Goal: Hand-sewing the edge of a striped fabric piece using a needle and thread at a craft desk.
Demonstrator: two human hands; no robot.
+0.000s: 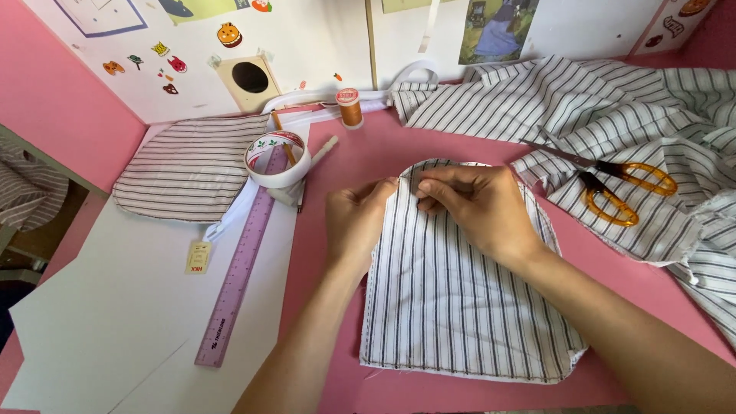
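Observation:
A striped white and grey fabric piece (452, 307) with stitched edges lies flat on the pink table (368, 153) in front of me. My left hand (356, 218) pinches its upper left edge, fingers curled onto the cloth. My right hand (475, 207) rests on the fabric's top, fingertips pressed together at the edge, meeting the left hand near the top middle. Both forearms reach in from the bottom of the view.
Orange-handled scissors (613, 184) lie on a heap of striped cloth (613, 100) at the right. A purple ruler (238, 276), a tape roll (277, 157), an orange thread spool (350, 107), another striped piece (192, 165) and white paper (100, 322) sit to the left.

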